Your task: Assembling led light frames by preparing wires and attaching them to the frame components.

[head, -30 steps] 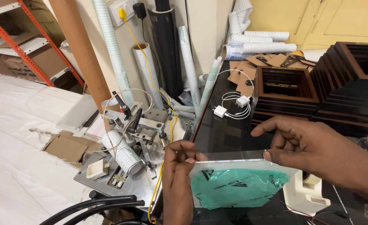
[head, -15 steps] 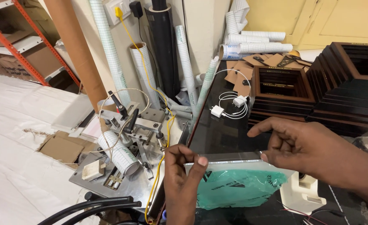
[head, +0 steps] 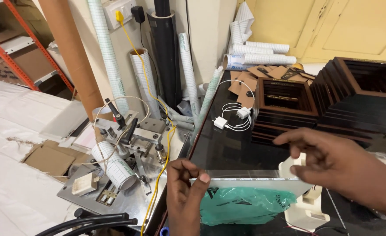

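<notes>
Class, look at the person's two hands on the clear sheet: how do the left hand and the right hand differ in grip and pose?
The left hand pinches the clear sheet at its near left corner, thumb on top; the right hand rests on the sheet's right end with its fingers spread. The left hand points up from the bottom edge; the right hand reaches in from the right. Both touch the same sheet, above a green bag.

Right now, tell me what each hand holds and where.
Left hand pinches the clear sheet at its top left corner; right hand fingers touch its top right edge.
</notes>
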